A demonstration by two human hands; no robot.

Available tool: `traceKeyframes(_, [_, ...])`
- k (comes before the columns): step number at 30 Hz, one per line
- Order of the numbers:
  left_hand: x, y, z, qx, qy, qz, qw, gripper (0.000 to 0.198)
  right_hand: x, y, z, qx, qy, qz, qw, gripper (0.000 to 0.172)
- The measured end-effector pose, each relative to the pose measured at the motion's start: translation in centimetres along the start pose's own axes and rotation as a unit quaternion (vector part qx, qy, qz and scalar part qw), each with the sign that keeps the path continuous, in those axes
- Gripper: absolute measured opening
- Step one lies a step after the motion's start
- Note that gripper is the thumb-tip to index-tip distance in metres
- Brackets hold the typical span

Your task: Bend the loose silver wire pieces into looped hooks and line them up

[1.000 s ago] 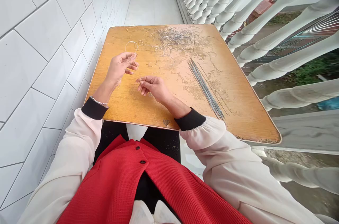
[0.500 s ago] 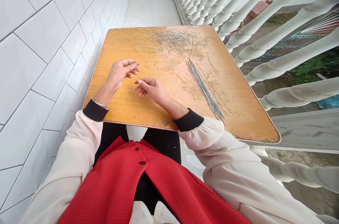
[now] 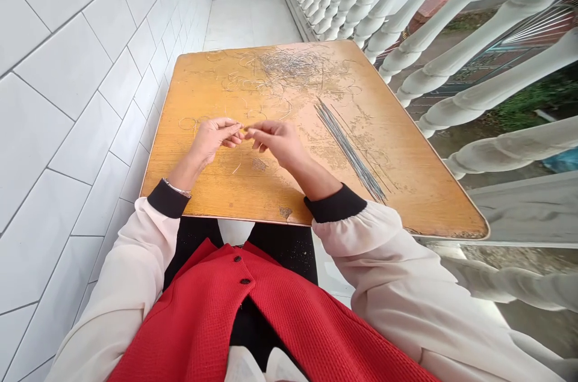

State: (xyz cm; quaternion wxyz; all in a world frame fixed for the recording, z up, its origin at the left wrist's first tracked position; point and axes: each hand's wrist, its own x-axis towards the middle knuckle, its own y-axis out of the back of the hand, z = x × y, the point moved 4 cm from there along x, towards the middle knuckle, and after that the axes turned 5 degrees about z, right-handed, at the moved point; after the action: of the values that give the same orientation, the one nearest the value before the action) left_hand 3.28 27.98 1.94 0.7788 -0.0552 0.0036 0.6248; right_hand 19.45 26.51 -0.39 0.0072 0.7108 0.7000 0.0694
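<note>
Both hands have drawn together since half a second back; they sat apart over the board, and now the fingertips meet. Left hand [image 3: 212, 138] and right hand [image 3: 276, 142] each pinch thumb to forefinger on a thin wire [image 3: 245, 128]. It shows only as a short pale bit bridging the two pinches, raised just above the wooden table [image 3: 428, 201].

- Long axis of the held bit runs left to right, hand to hand; neither hand is nearer.
- A fine strand [image 3: 238, 166] shows below the pinch, toward the person. Cannot tell if it hangs from the grip or lies on the wood.
- Loose wire loop [image 3: 187, 123] lies just beyond the left hand.
- Bundle of straight wires [image 3: 347, 141] lies right of the right hand, slanting from far-left to near-right; the right hand is the closer one.
- Tangle of wire [image 3: 293, 63] at the far end, well apart from both hands.
</note>
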Motion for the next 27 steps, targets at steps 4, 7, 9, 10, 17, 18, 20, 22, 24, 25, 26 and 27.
traceKeyframes(4, [-0.3,-1.2,-0.8,0.006,0.034,-0.024,0.999,0.015,0.0,0.6,-0.7,0.081,0.021,0.035,0.996,0.023])
traceKeyframes(7, [-0.6,-1.8,-1.4,0.012,0.052,-0.048,0.997,0.017,-0.3,0.2,-0.8,0.093,0.019,0.039,0.995,0.020])
traceKeyframes(9, [-0.7,-1.9,-1.6,0.010,0.058,-0.058,0.997,0.016,-0.4,0.1,-0.7,0.103,0.015,0.043,0.994,0.018])
traceKeyframes(10, [-0.7,-1.9,-1.7,0.006,0.057,-0.060,0.997,0.015,-0.4,0.0,-0.7,0.107,0.016,0.045,0.993,0.018])
traceKeyframes(17, [-0.7,-1.8,-1.6,-0.002,0.044,-0.056,0.997,0.025,-0.3,0.1,-0.6,0.079,0.020,0.037,0.996,0.020])
traceKeyframes(18, [-0.7,-1.8,-1.6,-0.002,0.041,-0.055,0.998,0.026,-0.4,0.2,-0.7,0.077,0.022,0.030,0.996,0.021])
traceKeyframes(20, [-0.7,-1.7,-1.6,0.000,0.036,-0.057,0.998,0.026,-0.3,0.3,-0.7,0.070,0.036,0.017,0.997,0.024])
traceKeyframes(22, [-0.7,-1.7,-1.7,0.008,0.032,-0.063,0.997,0.026,-0.2,0.4,-0.8,0.055,0.051,0.002,0.997,0.026])
traceKeyframes(24, [-0.7,-1.7,-1.8,0.019,0.028,-0.075,0.997,0.026,0.1,0.5,-0.9,0.026,0.060,-0.013,0.998,0.027])
traceKeyframes(25, [-0.7,-1.7,-1.9,0.025,0.025,-0.081,0.996,0.026,0.2,0.6,-0.9,0.007,0.065,-0.018,0.998,0.027])
traceKeyframes(26, [-0.6,-1.7,-1.9,0.030,0.022,-0.088,0.995,0.026,0.3,0.7,-1.0,-0.013,0.071,-0.022,0.997,0.027])
traceKeyframes(27, [-0.6,-1.7,-2.0,0.034,0.018,-0.094,0.995,0.026,0.3,0.8,-1.0,-0.030,0.077,-0.023,0.996,0.027])
